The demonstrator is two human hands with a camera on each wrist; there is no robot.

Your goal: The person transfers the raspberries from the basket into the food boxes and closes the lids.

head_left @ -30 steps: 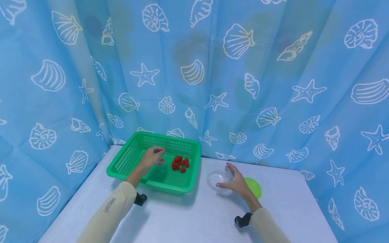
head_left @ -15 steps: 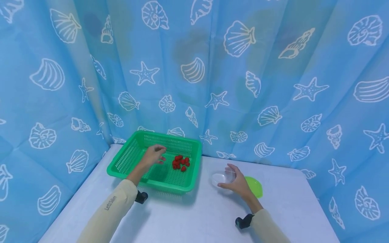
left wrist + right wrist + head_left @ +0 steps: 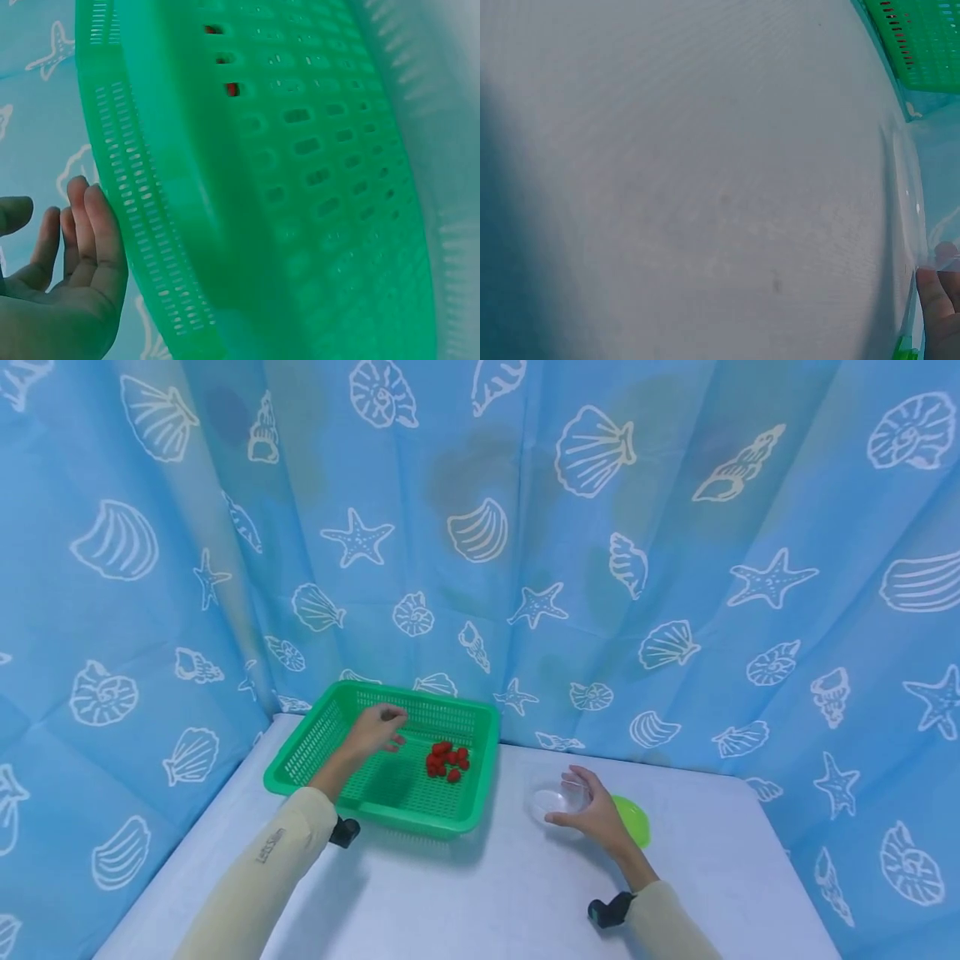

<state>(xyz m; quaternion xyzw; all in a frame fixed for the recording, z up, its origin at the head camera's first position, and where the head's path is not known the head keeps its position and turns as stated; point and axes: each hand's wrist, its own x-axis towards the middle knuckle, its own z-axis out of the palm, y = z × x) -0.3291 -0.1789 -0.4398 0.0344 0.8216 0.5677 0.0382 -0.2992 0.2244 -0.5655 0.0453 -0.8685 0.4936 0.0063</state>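
Observation:
My left hand [image 3: 372, 732] hovers over the left part of a green plastic basket [image 3: 491, 760], its fingers loosely bent with nothing between them. In the left wrist view, the left hand [image 3: 71, 285] appears beside the basket's slotted wall [image 3: 139, 180], thumb apart from the fingers. Several small red strawberry-like pieces [image 3: 447, 760] lie in the right half of the basket. On the right, my right hand [image 3: 596, 814] holds a clear plastic bowl [image 3: 546, 802] between thumb and fingers. Only the fingers [image 3: 936, 300] and a strip of the bowl show in the right wrist view.
A lime-green round lid [image 3: 633, 821] lies on the white tablecloth [image 3: 480, 902], partly behind the right hand. Blue curtain [image 3: 420, 568] with white seashell prints encloses the table at the back and both sides.
The right hand and the clear bowl have shifted slightly to the right. The left hand stays over the basket, slightly higher. The red pieces lie as before.

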